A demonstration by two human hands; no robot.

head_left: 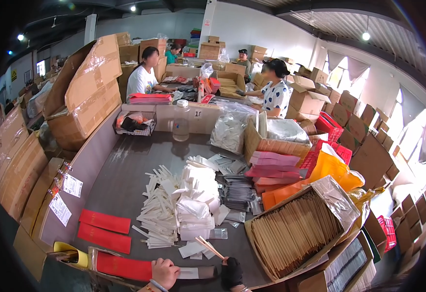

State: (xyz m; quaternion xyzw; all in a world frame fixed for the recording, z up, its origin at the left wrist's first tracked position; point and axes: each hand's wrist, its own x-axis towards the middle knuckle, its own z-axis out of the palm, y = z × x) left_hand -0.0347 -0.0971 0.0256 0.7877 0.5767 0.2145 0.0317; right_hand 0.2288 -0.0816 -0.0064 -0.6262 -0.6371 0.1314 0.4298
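At the near edge of the table my left hand (165, 273) has its fingers curled over the right end of a red paper sleeve (123, 266). From under that hand a white slip (188, 273) and a dark packet (206, 272) stretch rightward. My right hand (232, 274), in a black fingerless glove, grips a pair of wooden chopsticks (210, 247) that point up and left. Two more red sleeves (104, 238) lie flat at the left. Beyond my hands rises a heap of white paper-wrapped pieces (193, 199), with small dark packets (240, 192) beside it.
A carton of chopsticks (291, 236) leans at the right, near pink and orange sleeves (276, 165). A clear bottle (180, 121) and wire basket (135, 124) stand at the back. A yellow container (71, 254) sits front left. Several people work at tables beyond.
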